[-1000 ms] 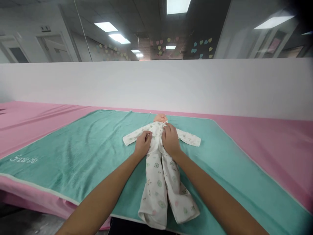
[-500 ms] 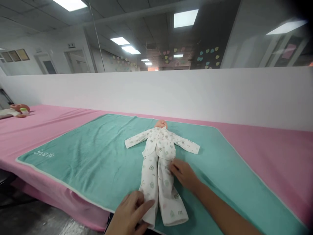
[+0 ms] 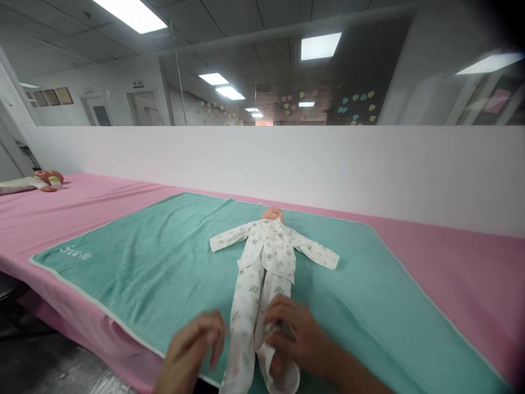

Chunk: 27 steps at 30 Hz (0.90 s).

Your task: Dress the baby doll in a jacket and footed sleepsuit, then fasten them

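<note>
A doll [image 3: 272,213] lies on its back in a white printed jacket [image 3: 270,246] and matching trousers [image 3: 245,317], both sleeves stretched out sideways. My right hand [image 3: 303,334] is closed around the lower part of the trouser leg on the right, its fingers bent over the cloth. That leg is lifted a little, and a skin-coloured part shows inside the cuff. To the left of the other trouser leg, my left hand [image 3: 194,345] hovers with bent fingers apart, holding nothing; motion blurs it slightly.
A green blanket [image 3: 164,262] with a pale edge lies under the doll, over a pink table cover [image 3: 102,189]. At the far left lies another doll [image 3: 51,178] beside a small bottle [image 3: 54,181]. Behind the table rises a white wall [image 3: 262,158] with a mirror above.
My right hand has moved from the upper trouser leg down toward its cuff and grips it, raising the leg. My left hand has come off the other leg and shifted left.
</note>
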Available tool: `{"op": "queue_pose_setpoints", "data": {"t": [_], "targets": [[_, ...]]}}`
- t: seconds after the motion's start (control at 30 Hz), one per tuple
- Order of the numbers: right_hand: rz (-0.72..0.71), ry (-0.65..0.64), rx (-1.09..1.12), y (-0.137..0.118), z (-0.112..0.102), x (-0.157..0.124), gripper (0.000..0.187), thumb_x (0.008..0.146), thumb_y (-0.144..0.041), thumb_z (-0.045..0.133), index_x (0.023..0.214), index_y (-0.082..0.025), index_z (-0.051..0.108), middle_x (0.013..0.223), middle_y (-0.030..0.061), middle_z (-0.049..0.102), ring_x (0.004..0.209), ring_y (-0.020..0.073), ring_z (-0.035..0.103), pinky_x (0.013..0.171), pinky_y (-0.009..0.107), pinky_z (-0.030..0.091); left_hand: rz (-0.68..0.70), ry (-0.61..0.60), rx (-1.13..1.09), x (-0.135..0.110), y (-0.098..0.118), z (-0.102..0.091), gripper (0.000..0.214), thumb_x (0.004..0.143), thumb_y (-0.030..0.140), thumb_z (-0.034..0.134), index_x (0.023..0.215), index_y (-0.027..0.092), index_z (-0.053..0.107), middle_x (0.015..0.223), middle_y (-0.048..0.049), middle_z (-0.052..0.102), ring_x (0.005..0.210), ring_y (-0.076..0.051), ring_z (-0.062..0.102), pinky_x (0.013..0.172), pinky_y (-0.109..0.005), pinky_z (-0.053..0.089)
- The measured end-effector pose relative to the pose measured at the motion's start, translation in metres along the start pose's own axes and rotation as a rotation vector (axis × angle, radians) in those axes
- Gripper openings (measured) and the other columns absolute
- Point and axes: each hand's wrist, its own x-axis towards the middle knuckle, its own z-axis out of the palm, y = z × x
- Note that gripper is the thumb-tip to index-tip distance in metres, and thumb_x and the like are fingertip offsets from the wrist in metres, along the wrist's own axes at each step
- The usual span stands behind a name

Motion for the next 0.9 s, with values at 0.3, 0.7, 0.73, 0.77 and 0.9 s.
{"op": "queue_pose_setpoints", "data": {"t": [0.3,0.7,0.73,0.77,0.9], "targets": [[0.387,0.436,-0.307,0.084,-0.015,0.002,0.024,0.08,-0.027,0.048,0.104,-0.024,0.049,0.101,0.0072,0.051,0.084,0.0213,0.054,0.063,0.034,0.048,-0.02,-0.187,0.75,0.129,-0.066,0.011,0.038,0.074,0.033,0.054,0.109,0.019,0.054,0.109,-0.0116,0.056,0.1,-0.026,0.052,0.079,-0.033,0.04],[0.248,0.321,-0.422,0.054,-0.023,0.008,0.012,0.083,-0.018,0.039,0.072,-0.023,0.039,0.07,0.0002,0.044,0.061,0.0162,0.043,0.055,0.03,0.036,0.209,-0.084,0.779,0.134,-0.063,0.019,0.016,0.077,0.022,0.045,0.063,0.02,0.039,0.067,-0.0029,0.051,0.061,-0.017,0.046,0.054,-0.027,0.024],[0.211,0.306,-0.422,0.049,-0.022,0.008,0.012,0.084,-0.019,0.04,0.073,-0.023,0.04,0.072,0.0011,0.046,0.064,0.0167,0.045,0.058,0.03,0.038,0.201,-0.079,0.763,0.133,-0.064,0.019,0.016,0.077,0.021,0.044,0.063,0.02,0.037,0.067,-0.0025,0.05,0.06,-0.016,0.045,0.054,-0.027,0.023],[0.169,0.305,-0.425,0.043,-0.02,0.009,0.01,0.084,-0.019,0.041,0.074,-0.023,0.042,0.075,0.0024,0.048,0.068,0.0175,0.047,0.061,0.032,0.039,0.193,-0.073,0.744,0.131,-0.065,0.018,0.017,0.077,0.02,0.044,0.062,0.02,0.036,0.066,-0.0021,0.049,0.06,-0.016,0.045,0.054,-0.026,0.023],[-0.03,0.276,-0.442,0.011,0.002,0.02,0.013,0.081,-0.021,0.05,0.094,-0.023,0.051,0.097,0.0079,0.055,0.09,0.0217,0.05,0.078,0.039,0.042,0.169,-0.036,0.655,0.13,-0.068,0.016,0.021,0.077,0.017,0.042,0.061,0.02,0.029,0.063,-0.0007,0.045,0.058,-0.015,0.042,0.054,-0.026,0.021]]}}
